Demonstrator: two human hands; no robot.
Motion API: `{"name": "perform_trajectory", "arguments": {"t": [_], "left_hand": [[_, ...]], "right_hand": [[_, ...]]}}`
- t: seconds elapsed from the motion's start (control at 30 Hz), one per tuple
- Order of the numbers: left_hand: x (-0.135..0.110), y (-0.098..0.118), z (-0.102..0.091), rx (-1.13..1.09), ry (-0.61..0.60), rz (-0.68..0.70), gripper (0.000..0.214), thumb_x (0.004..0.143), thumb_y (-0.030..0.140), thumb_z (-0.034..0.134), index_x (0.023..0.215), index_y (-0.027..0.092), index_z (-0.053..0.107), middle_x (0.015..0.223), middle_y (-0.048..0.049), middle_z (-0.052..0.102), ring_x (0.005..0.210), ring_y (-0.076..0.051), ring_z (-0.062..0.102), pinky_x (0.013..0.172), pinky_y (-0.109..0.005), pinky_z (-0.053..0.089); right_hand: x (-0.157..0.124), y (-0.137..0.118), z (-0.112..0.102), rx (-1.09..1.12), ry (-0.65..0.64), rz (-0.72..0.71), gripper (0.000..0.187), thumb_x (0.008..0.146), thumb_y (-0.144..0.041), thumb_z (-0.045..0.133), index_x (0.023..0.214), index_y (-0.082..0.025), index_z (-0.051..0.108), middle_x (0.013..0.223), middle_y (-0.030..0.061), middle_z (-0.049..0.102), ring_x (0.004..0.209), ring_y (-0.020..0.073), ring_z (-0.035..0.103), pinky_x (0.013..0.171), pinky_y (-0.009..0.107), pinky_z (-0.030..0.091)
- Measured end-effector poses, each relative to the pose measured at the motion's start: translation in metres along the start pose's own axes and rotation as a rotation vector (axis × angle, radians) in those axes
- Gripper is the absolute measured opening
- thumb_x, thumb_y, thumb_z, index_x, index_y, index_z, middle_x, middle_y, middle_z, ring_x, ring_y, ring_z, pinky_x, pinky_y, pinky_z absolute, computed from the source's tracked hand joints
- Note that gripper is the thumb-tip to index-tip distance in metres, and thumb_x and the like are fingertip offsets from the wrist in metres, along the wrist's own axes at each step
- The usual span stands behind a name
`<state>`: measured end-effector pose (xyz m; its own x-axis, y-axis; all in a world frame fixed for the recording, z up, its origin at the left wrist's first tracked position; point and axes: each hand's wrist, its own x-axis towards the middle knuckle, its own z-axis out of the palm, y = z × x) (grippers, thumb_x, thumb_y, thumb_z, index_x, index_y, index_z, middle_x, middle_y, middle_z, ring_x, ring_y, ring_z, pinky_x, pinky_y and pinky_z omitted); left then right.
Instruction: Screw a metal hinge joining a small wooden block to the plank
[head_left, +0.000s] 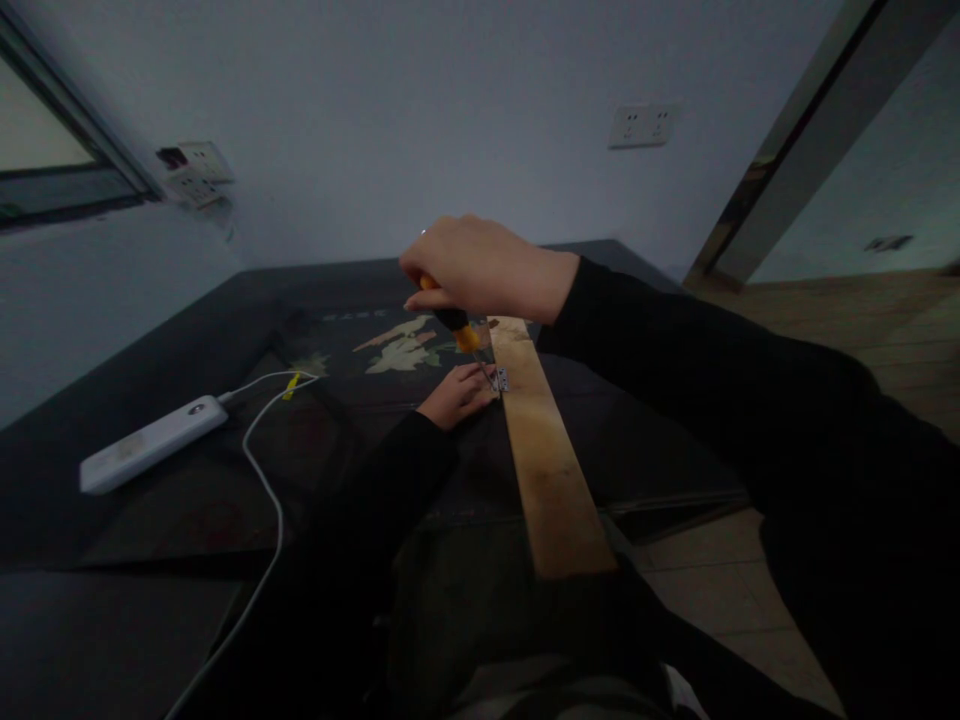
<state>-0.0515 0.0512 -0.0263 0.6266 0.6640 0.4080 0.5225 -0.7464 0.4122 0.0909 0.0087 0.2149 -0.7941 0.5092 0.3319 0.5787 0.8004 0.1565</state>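
My right hand (pixel 476 265) is closed round the handle of a yellow and black screwdriver (pixel 466 338). The shaft slants down to a small metal hinge (pixel 502 379) at the left edge of a long wooden board (pixel 551 440). Whether the tip sits in a screw is too small to make out. Low beside the hinge, my left hand (pixel 459 396) holds its outer leaf between the fingers, partly covering it. The board lies lengthwise, its near end reaching past the table edge over my lap.
The dark table (pixel 315 480) carries a printed floral pattern (pixel 405 345). On its left lies a white power bank (pixel 154 443) with a white cable (pixel 274 490) trailing toward me. Wall sockets (pixel 640 126) are ahead, and a plugged-in adapter (pixel 193 185) is at the left corner.
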Motion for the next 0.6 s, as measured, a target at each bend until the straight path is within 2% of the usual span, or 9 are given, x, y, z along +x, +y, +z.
{"name": "perform_trajectory", "arguments": {"t": [0.07,0.17,0.37,0.4,0.47,0.6], "left_hand": [[0.0,-0.001,0.001,0.004,0.01,0.002,0.039,0.084,0.03,0.058,0.121,0.02,0.056,0.135,-0.0132,0.049,0.128,-0.027,0.041,0.107,-0.046,0.035],[0.0,-0.001,0.002,0.0,0.013,0.011,0.041,0.084,0.03,0.056,0.124,0.02,0.054,0.136,-0.0137,0.049,0.128,-0.027,0.042,0.107,-0.046,0.035],[-0.001,0.0,0.0,0.002,-0.009,-0.001,0.044,0.084,0.03,0.056,0.127,0.02,0.052,0.137,-0.0131,0.048,0.129,-0.026,0.041,0.108,-0.045,0.034],[-0.001,-0.001,0.0,0.003,-0.011,-0.001,0.043,0.085,0.03,0.056,0.127,0.02,0.052,0.137,-0.013,0.047,0.129,-0.026,0.041,0.108,-0.045,0.034],[-0.001,-0.002,0.001,0.001,-0.005,-0.001,0.04,0.084,0.029,0.056,0.123,0.02,0.055,0.136,-0.0129,0.048,0.129,-0.026,0.041,0.108,-0.045,0.034],[0.001,-0.002,0.002,-0.002,0.012,0.001,0.034,0.084,0.03,0.057,0.116,0.018,0.06,0.132,-0.0127,0.051,0.129,-0.026,0.04,0.108,-0.046,0.034]], "right_hand": [[0.002,0.0,0.003,0.008,0.01,-0.004,0.024,0.083,-0.031,0.06,0.1,-0.016,0.067,0.1,0.0095,0.068,0.094,0.0205,0.06,0.072,0.028,0.038],[0.005,0.001,-0.003,0.068,-0.048,-0.047,0.019,0.081,-0.022,0.06,0.097,-0.017,0.069,0.099,0.0072,0.069,0.091,0.0181,0.06,0.071,0.027,0.038],[0.007,0.001,-0.023,0.166,-0.348,-0.129,0.03,0.082,-0.013,0.052,0.11,-0.012,0.065,0.089,0.0063,0.07,0.063,0.0096,0.059,0.062,0.024,0.039],[0.006,0.0,-0.023,0.152,-0.342,-0.148,0.029,0.083,-0.015,0.052,0.109,-0.012,0.066,0.09,0.0062,0.07,0.062,0.0094,0.059,0.062,0.024,0.038],[0.004,-0.001,-0.019,0.081,-0.243,-0.15,0.025,0.085,-0.023,0.054,0.104,-0.014,0.068,0.094,0.0074,0.07,0.072,0.0127,0.061,0.065,0.025,0.038],[-0.002,-0.005,-0.004,-0.063,-0.057,-0.03,0.036,0.089,-0.042,0.05,0.104,-0.015,0.067,0.105,0.0126,0.067,0.094,0.0215,0.06,0.072,0.028,0.038]]}}
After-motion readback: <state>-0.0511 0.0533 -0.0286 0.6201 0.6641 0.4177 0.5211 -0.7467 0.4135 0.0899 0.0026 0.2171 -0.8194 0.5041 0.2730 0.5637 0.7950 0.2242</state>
